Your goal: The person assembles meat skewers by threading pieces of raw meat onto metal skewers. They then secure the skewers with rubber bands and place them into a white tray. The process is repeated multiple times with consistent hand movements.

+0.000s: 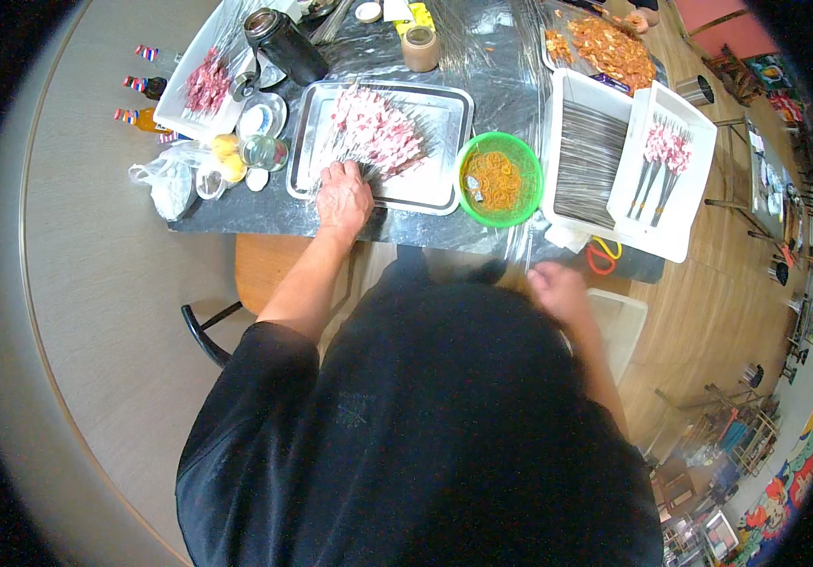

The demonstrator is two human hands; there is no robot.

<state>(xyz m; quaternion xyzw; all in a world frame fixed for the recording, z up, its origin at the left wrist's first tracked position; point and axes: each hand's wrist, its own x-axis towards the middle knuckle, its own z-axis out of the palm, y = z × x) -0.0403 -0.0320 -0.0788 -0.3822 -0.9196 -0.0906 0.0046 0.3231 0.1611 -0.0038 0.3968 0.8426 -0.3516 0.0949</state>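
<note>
My left hand (346, 197) reaches over the near rim of a metal tray (442, 195), fingers bent down around the handle ends of metal skewers. Pale pink meat pieces (378, 131) on those skewers lie heaped in the tray, fanned away from the hand. The fingertips are partly hidden. My right hand (561, 289) is blurred, curled just off the table's front edge. Thin shiny lines rise beside its fingers, and whether it holds them is unclear. A green plastic basket (540, 181) with many rubber bands (502, 177) stands right of the tray.
At right, a white bin (555, 142) holds bare skewers (590, 163); another white bin (697, 205) holds bundled meat skewers (667, 152). Red-handled scissors (600, 259) lie near the edge. A black flask (286, 49) and glass jar (264, 152) stand left. Another person's hand (636, 23) is beside orange-coated meat (612, 53).
</note>
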